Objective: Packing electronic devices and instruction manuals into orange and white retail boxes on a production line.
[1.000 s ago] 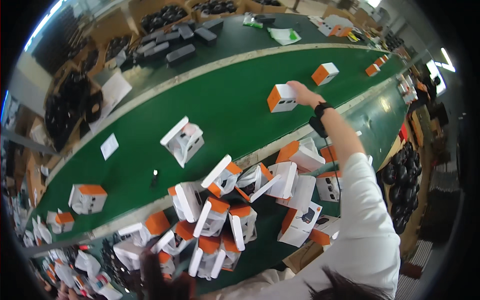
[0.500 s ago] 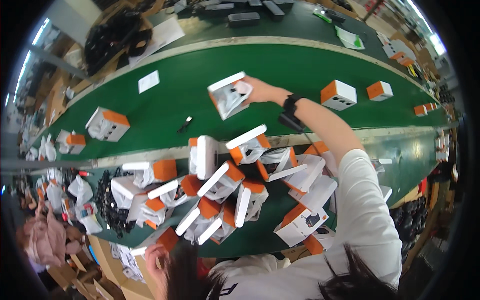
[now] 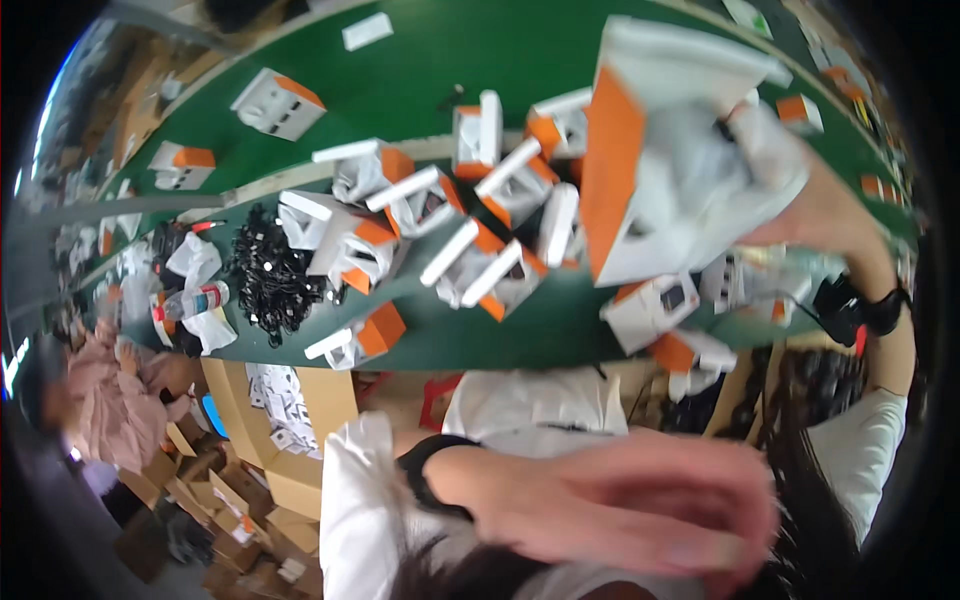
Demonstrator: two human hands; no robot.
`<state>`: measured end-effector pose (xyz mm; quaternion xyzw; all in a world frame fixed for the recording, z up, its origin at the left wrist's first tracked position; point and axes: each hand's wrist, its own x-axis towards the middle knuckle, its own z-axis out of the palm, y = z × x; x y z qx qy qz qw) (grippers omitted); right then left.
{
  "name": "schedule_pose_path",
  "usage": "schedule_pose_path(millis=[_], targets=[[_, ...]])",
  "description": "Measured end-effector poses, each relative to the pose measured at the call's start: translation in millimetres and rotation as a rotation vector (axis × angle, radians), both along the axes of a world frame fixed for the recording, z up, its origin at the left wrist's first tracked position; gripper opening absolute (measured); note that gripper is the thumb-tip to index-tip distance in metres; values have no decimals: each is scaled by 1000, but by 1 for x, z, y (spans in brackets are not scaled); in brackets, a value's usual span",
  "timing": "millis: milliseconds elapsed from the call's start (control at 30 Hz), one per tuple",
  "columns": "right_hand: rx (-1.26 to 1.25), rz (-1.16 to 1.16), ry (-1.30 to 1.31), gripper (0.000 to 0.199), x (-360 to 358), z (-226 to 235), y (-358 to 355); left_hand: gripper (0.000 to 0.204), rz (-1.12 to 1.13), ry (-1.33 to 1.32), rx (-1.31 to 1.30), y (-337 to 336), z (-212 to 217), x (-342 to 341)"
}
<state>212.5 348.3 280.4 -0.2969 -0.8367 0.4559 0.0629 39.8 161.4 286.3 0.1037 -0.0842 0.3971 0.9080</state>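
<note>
Close in front of me on the right, my right hand (image 3: 825, 195) grips an opened white-and-orange box (image 3: 612, 165). A crumpled whitish plastic bag (image 3: 690, 165) fills the box's mouth, with something dark partly visible in it. The fingertips are partly hidden by the bag. My left hand (image 3: 620, 495) is low and near, before my chest, blurred by motion. Its fingers curve loosely with a hollow between them and the thumb, and nothing shows in it. Several opened boxes (image 3: 515, 185) with raised white flaps and plastic bags lie clustered on the table beyond.
A heap of black cables (image 3: 272, 285) and a bottle (image 3: 192, 300) lie left on the green table (image 3: 470, 345). Closed boxes (image 3: 280, 104) stand on the far green surface (image 3: 400, 90). A carton (image 3: 232, 415) with small white packets stands below left. A person in pink (image 3: 125, 400) is at far left.
My right hand has brought the box from the far green surface close to me, on the right. My left hand has risen from the table's near edge to the lower middle. The view has shifted.
</note>
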Motion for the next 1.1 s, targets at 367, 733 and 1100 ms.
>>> schedule_pose_path(millis=[367, 733, 1100], targets=[[-227, -287, -36, 52, 24, -197, -173, 22, 54, -578, 88, -67, -8, 8], [-105, -353, 77, 76, 34, -288, -194, 24, -333, -319, -209, -79, 17, -25], [29, 175, -453, 37, -63, -100, 41, 35, 128, 1, 60, -34, -37, -71]])
